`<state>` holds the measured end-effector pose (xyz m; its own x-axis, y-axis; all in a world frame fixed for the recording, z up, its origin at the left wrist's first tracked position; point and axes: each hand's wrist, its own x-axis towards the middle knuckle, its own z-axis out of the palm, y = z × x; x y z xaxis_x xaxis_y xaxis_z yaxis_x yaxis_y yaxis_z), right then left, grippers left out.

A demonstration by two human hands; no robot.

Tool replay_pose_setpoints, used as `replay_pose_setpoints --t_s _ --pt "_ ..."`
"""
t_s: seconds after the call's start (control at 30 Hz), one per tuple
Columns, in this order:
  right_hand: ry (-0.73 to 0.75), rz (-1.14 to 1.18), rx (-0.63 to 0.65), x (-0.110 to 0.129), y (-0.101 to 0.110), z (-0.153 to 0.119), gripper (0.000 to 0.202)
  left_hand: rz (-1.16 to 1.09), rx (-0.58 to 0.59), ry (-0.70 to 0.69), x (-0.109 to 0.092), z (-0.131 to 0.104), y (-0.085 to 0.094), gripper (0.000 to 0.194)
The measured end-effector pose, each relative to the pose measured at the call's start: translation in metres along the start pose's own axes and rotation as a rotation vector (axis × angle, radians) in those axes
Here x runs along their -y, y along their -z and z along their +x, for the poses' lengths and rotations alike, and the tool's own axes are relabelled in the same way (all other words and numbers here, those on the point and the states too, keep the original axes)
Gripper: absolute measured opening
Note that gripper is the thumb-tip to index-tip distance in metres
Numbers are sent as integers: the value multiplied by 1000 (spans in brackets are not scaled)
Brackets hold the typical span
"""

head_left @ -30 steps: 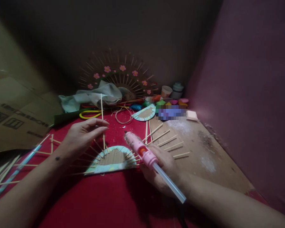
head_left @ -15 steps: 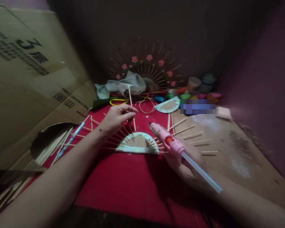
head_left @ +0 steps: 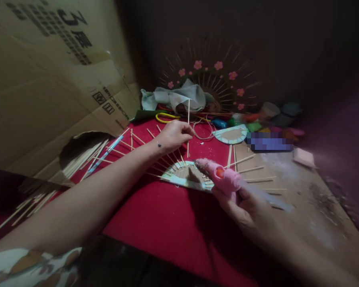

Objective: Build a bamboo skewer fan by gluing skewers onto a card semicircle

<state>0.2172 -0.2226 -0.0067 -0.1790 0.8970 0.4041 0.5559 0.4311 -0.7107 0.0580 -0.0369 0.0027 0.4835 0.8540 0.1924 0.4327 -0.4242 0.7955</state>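
My left hand (head_left: 176, 136) pinches a thin wooden stick (head_left: 188, 115), held nearly upright above the curved edge of a half-round piece (head_left: 179, 180). That piece has a pale patterned border and a cardboard-coloured middle, and thin sticks fan out from it to both sides. My right hand (head_left: 242, 205) is wrapped round a pink glue gun (head_left: 224, 177) with a clear glue stick at its back. The gun's nozzle points left, over the upper right part of the half-round piece, close below the held stick's lower end.
Loose sticks (head_left: 85, 157) lie at the left by a large cardboard box (head_left: 48, 91). Behind are yellow-handled scissors (head_left: 167, 117), a second half-round piece (head_left: 231, 134), a cloth (head_left: 179, 95) and a flower-decorated stick fan (head_left: 218, 65). A white block (head_left: 304, 157) sits at the right.
The view has shifted, so things appear further right. The glue gun's nozzle has moved left over the half-round piece, nearer the held stick. Both hands keep their hold.
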Motion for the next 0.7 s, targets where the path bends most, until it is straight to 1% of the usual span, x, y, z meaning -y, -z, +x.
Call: replay_pose_setpoints --t_s 0.1,0.27,0.33,0.43,0.53,0.7 --pt "-37 82 50 1 -3 8 43 46 -53 -16 5 -3 7 16" --pt "-105 9 18 2 -8 8 38 102 -94 -34 9 -7 10 17" --pt "-111 -26 32 4 -10 7 37 93 -108 -46 8 -8 9 17" --pt "-99 -59 53 6 -12 8 37 68 -109 -53 5 -8 8 18" --pt "-95 -89 24 7 -13 10 33 73 -109 -62 3 -9 8 20" --pt "-119 -123 31 7 -13 12 31 117 -115 -72 0 -10 8 21"
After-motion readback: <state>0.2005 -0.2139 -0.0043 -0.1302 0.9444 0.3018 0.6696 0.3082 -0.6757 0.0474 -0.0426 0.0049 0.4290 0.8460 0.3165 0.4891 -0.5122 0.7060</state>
